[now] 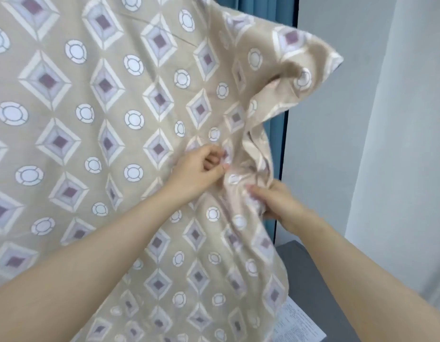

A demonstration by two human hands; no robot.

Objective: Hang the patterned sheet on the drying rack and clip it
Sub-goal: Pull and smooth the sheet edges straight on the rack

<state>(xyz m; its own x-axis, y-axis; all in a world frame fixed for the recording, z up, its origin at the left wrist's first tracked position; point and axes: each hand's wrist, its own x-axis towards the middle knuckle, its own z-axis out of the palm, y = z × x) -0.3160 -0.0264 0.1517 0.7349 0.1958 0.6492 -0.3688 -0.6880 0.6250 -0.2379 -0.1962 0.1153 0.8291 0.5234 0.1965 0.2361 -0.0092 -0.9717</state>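
Toward the right edge of the hanging patterned sheet (102, 119), bunched fabric is being pinched by the left hand (196, 169) above and gripped by the right hand (275, 201) just below-right; the rack is hidden.

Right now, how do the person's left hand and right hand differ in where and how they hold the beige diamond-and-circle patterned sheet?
The left hand sits higher and pinches a small fold of the beige diamond-and-circle patterned sheet between thumb and fingertips; the right hand is lower and further right, fingers wrapped round a thicker bunch. The left hand's back faces the camera over flat cloth; the right hand is at the crumpled edge. Both are shut on the sheet, close together.
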